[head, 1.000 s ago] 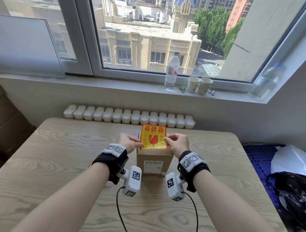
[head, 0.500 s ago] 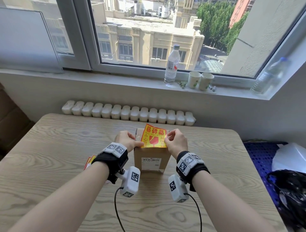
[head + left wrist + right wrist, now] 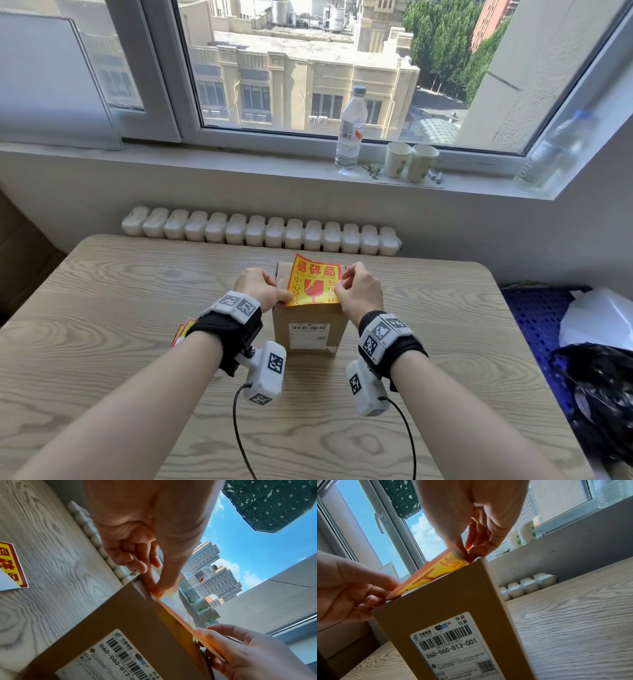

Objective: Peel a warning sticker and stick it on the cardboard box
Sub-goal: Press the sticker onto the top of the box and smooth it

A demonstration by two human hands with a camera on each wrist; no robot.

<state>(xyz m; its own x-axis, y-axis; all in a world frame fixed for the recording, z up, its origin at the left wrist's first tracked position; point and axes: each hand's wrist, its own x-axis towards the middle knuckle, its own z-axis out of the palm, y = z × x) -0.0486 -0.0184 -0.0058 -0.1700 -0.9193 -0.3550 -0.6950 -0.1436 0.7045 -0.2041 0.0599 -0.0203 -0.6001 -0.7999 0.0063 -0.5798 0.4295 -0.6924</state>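
Note:
A small brown cardboard box (image 3: 310,322) with a white barcode label stands on the wooden table (image 3: 137,291). Over its top I hold a yellow and red warning sticker (image 3: 314,282). The sticker's near edge lies at the box's front top edge (image 3: 436,577) and its far edge tilts up. My left hand (image 3: 262,289) pinches the sticker's near left corner (image 3: 157,592). My right hand (image 3: 358,291) pinches its right edge (image 3: 467,555). The box's top under the sticker is hidden.
More sticker sheets (image 3: 181,330) lie on the table left of the box, behind my left wrist. A water bottle (image 3: 350,128) and two paper cups (image 3: 409,164) stand on the windowsill. A black bag (image 3: 596,394) sits right of the table.
Both hands have lowered the sticker toward the box top, and its near edge now meets the box's front edge. The head view has tilted up slightly.

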